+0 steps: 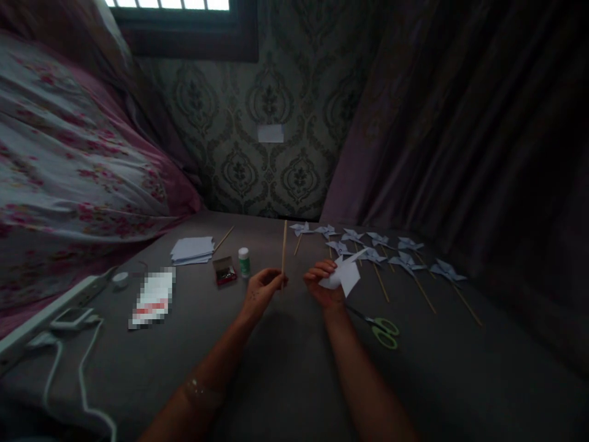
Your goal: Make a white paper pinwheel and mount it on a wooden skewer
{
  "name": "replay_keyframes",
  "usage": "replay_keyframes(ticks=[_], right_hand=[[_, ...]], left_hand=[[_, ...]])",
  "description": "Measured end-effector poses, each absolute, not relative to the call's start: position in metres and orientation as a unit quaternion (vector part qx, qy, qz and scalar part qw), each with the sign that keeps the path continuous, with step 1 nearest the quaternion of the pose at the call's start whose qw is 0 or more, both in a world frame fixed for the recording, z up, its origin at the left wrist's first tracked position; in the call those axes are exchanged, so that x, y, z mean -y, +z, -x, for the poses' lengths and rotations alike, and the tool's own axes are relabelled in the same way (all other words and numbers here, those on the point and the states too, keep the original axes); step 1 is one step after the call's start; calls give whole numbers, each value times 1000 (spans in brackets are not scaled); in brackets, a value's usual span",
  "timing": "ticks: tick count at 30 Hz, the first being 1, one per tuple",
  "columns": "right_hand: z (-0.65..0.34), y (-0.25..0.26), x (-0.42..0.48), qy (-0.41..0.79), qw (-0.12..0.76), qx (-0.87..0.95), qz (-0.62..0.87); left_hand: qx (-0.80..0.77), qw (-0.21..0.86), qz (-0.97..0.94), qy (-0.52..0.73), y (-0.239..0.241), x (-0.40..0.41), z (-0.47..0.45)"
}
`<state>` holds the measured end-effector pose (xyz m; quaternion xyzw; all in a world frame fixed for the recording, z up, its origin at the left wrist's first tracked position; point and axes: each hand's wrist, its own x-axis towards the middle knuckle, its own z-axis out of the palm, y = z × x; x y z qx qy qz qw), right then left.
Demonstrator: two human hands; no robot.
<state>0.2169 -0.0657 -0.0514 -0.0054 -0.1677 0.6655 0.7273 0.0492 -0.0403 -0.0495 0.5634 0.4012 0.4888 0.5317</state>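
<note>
Upright in my left hand (267,287) is a thin wooden stick (284,248), pinched near its lower end. My right hand (324,285) grips a white paper pinwheel (346,277) by its near side, with the blades fanning out to the right. Stick and pinwheel are apart from each other. Just beyond the right hand, finished-looking paper pinwheels on sticks (407,263) lie in two rows. Scissors with green handles (385,331) rest beside my right wrist, their blade tips partly hidden by it.
Left of my hands are a green glue bottle with a white cap (243,263), a small red box of metal bits (224,271), stacked white paper (192,250) and another stick (224,239). A power strip (69,307) with white cables (83,374) runs along the left edge.
</note>
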Motion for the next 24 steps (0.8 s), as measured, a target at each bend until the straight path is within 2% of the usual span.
replay_keyframes(ticks=[7, 17, 24], right_hand=[[-230, -40, 62, 634, 753, 177, 20], [-222, -28, 53, 667, 713, 203, 72], [-216, -22, 51, 687, 694, 203, 68]], left_hand=[[-349, 638, -536, 429, -51, 63, -53], [-294, 688, -552, 369, -42, 83, -60], [-280, 705, -529, 381, -50, 86, -62]])
